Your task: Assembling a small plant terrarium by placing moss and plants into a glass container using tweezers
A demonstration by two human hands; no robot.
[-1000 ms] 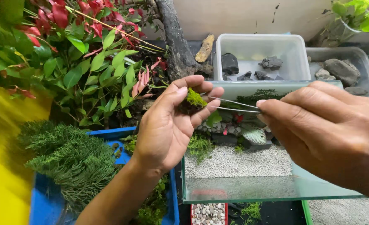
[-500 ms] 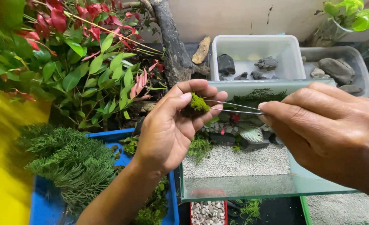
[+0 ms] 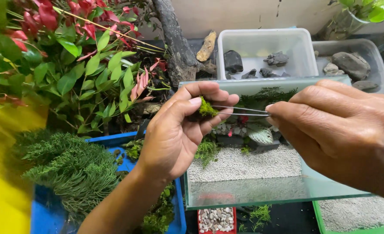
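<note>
The left hand (image 3: 174, 134) is pinching a small clump of moss (image 3: 207, 107) between thumb and fingertips, just above the left rear corner of the glass tank (image 3: 248, 190). The right hand (image 3: 344, 130) is squeezing thin metal tweezers (image 3: 242, 111), whose tips are reaching into the moss over the tank.

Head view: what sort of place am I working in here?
Probably a home terrarium-building spot among plants. A glass tank with white gravel and small plants, clear tubs of dark stones, and a blue tray of moss point to it.
</note>
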